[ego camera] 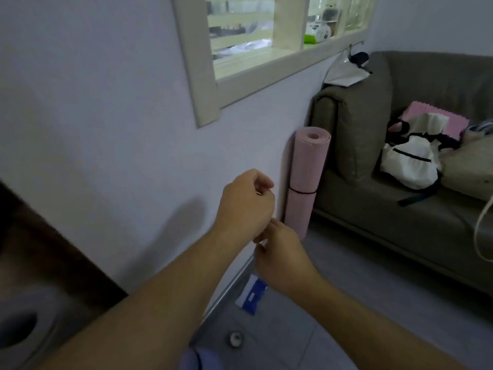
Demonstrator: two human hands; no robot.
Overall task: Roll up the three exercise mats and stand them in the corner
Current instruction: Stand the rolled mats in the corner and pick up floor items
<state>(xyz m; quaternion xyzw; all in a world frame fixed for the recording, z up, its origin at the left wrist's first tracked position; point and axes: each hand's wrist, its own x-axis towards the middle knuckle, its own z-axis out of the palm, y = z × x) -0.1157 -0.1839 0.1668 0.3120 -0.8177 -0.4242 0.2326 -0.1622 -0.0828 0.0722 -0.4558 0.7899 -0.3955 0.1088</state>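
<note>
A pink rolled mat [306, 177] stands upright against the wall beside the sofa arm, with a thin black band around its lower half. My left hand [246, 204] is raised in front of the wall just left of the mat, fingers curled, nothing visible in it. My right hand [280, 257] is right below it, its fingertips pinched at my left wrist; what they pinch is hidden. A lilac roll with a black band [198, 357] shows at the bottom edge. A grey-lilac roll end with a dark hole [24, 327] is at the bottom left.
A grey-brown sofa [373, 209] fills the right side, with a white bag [410, 161] and pink foam pieces [453, 121] on it. A blue-and-white packet [252, 295] and a small round floor fitting [236, 339] lie by the skirting. A cream window frame [205, 84] projects from the wall.
</note>
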